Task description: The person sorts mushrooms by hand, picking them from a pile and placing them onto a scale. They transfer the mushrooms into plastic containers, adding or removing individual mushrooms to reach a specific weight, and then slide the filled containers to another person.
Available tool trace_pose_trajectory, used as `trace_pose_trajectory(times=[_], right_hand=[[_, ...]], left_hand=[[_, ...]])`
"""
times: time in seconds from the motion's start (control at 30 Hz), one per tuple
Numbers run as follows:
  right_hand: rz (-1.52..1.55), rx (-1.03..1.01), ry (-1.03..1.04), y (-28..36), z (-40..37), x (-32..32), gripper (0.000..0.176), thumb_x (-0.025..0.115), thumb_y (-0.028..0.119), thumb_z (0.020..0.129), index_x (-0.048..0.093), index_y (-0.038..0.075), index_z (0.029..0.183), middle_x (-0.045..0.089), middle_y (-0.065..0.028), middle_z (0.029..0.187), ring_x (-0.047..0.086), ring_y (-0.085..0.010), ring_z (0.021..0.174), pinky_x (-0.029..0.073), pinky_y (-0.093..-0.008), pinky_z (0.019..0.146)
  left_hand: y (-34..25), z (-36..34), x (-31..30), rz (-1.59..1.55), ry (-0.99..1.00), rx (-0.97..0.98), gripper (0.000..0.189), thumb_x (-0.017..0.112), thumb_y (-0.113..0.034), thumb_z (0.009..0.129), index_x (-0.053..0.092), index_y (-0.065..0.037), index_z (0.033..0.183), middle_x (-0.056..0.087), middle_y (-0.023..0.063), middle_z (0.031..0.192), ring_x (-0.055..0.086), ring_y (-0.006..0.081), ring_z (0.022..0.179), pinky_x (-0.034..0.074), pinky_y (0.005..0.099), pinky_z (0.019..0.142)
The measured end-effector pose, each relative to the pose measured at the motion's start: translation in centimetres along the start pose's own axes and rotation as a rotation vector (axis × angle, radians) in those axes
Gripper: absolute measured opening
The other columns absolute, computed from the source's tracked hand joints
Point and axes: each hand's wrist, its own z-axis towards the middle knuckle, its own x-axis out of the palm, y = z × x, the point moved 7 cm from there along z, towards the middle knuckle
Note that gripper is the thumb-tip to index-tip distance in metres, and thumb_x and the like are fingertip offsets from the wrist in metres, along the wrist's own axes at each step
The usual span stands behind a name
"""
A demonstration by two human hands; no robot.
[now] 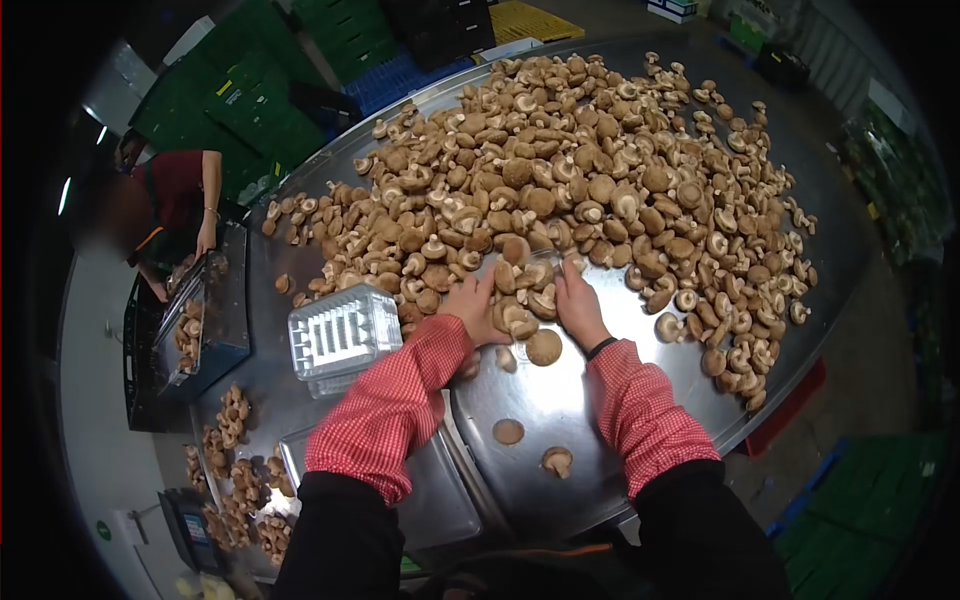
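Note:
Both of my hands are at the near edge of a large heap of brown shiitake mushrooms (570,150). My left hand (477,305) and my right hand (581,305) face each other, fingers curved around the sides of what looks like a clear plastic tray (541,258). Several mushrooms (518,290) fill the space between my palms and hide most of it. One round cap (543,347) lies just below my hands. Left of my left forearm stands a stack of clear plastic trays (345,335).
The heap covers much of the metal table (540,400). Loose mushrooms (557,461) lie close to me. At lower left are a scale (192,525) and grouped mushrooms (240,490). A co-worker (185,190) reaches into a black crate (222,325). Green crates (225,110) are stacked behind.

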Motion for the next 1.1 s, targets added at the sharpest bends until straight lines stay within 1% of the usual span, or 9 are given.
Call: trace_pose_trajectory(times=[0.2,0.27,0.53,0.63,0.67,0.77,0.8,0.9,1.1], right_hand=[[0.597,0.250,-0.009,-2.1,-4.0,-0.6,0.033,0.040,0.029,0.104,0.056,0.001,0.115,0.064,-0.0136,0.100,0.061,-0.0236,0.094,0.048,-0.0345,0.083],[0.823,0.390,-0.048,-3.7,-7.2,-0.9,0.033,0.038,0.028,0.106,0.058,0.002,0.111,0.060,-0.0053,0.101,0.057,-0.0134,0.094,0.047,-0.0293,0.083],[0.911,0.492,-0.178,-2.8,-14.9,-5.5,0.032,0.036,0.028,0.106,0.056,0.003,0.110,0.059,-0.0055,0.097,0.057,-0.0126,0.089,0.049,-0.0288,0.080],[0.863,0.431,-0.174,-3.6,-16.6,-6.8,0.032,0.035,0.028,0.106,0.056,0.003,0.109,0.058,-0.0043,0.097,0.057,-0.0118,0.089,0.049,-0.0287,0.081],[0.880,0.431,-0.173,-3.0,-17.3,-7.4,0.033,0.035,0.028,0.106,0.056,0.003,0.109,0.058,-0.0043,0.097,0.057,-0.0117,0.089,0.049,-0.0286,0.081],[0.908,0.440,-0.148,-1.1,-18.8,-8.1,0.034,0.035,0.029,0.106,0.057,0.003,0.111,0.060,-0.0055,0.101,0.057,-0.0124,0.092,0.048,-0.0292,0.085],[0.915,0.443,-0.135,-0.5,-19.1,-8.0,0.035,0.035,0.029,0.106,0.058,0.003,0.111,0.060,-0.0061,0.103,0.057,-0.0129,0.094,0.048,-0.0295,0.086],[0.916,0.370,-0.081,2.2,-19.9,-7.7,0.034,0.036,0.028,0.106,0.058,0.003,0.111,0.060,-0.0053,0.102,0.057,-0.0130,0.094,0.047,-0.0288,0.087],[0.500,0.261,-0.001,2.5,-20.7,-8.6,0.036,0.038,0.028,0.106,0.058,-0.002,0.109,0.061,-0.0093,0.097,0.055,-0.0150,0.090,0.046,-0.0306,0.086]], left_hand=[[-3.0,-3.4,2.1,-0.489,-0.102,0.050,0.126,0.092,-0.040,0.057,0.018,-0.004,0.153,0.048,0.0298,0.131,0.051,0.0440,0.117,0.042,0.0464,0.104],[-5.5,-6.1,1.3,-0.412,-0.185,0.049,0.119,0.090,-0.037,0.062,0.019,-0.005,0.152,0.044,0.0322,0.134,0.050,0.0466,0.118,0.041,0.0461,0.104],[-11.5,-13.7,0.3,-0.173,-0.291,0.135,0.099,0.081,-0.030,0.074,0.023,-0.012,0.153,0.042,0.0340,0.135,0.049,0.0506,0.118,0.043,0.0475,0.102],[-9.9,-15.8,-0.5,-0.513,-0.404,0.072,0.089,0.077,-0.028,0.079,0.028,-0.013,0.151,0.035,0.0342,0.144,0.051,0.0441,0.124,0.045,0.0443,0.102],[-9.4,-16.1,0.0,-0.750,-0.354,-0.031,0.079,0.072,-0.036,0.086,0.031,-0.013,0.150,0.048,0.0272,0.137,0.059,0.0372,0.114,0.050,0.0419,0.095],[-9.3,-15.1,3.7,-1.406,-0.072,-0.218,0.067,0.059,-0.046,0.095,0.034,-0.013,0.148,0.054,0.0233,0.132,0.063,0.0333,0.109,0.055,0.0404,0.087],[-10.4,-15.3,3.8,-1.504,-0.012,-0.248,0.069,0.042,-0.057,0.100,0.026,-0.014,0.151,0.052,0.0219,0.133,0.061,0.0295,0.113,0.054,0.0441,0.089],[-12.9,-14.3,5.6,-2.091,0.311,-0.067,0.069,0.041,-0.057,0.100,0.027,-0.012,0.150,0.048,0.0213,0.139,0.057,0.0324,0.122,0.052,0.0485,0.097],[-14.0,-15.7,7.0,-2.087,0.339,-0.026,0.067,0.043,-0.058,0.099,0.035,-0.011,0.146,0.046,0.0155,0.141,0.054,0.0307,0.125,0.052,0.0431,0.100]])
